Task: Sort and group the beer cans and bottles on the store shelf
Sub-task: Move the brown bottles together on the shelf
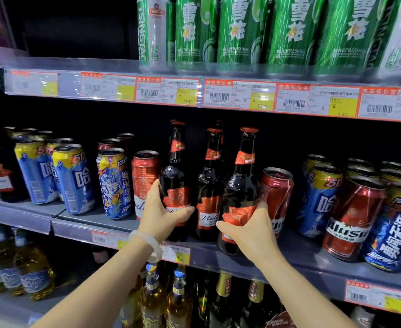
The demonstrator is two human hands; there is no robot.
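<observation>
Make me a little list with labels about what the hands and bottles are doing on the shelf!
left hand: grips the left dark bottle
right hand: grips the right dark bottle
middle dark bottle: stands untouched between them
red Bud can: just left of the bottles
tilted red can: just right of the bottles
top shelf: green cans

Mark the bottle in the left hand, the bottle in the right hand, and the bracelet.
Left-hand bottle (174, 178): head view, dark shoulder.
Right-hand bottle (241, 183): head view, dark shoulder.
Bracelet (153, 242): head view, band on the left wrist.
</observation>
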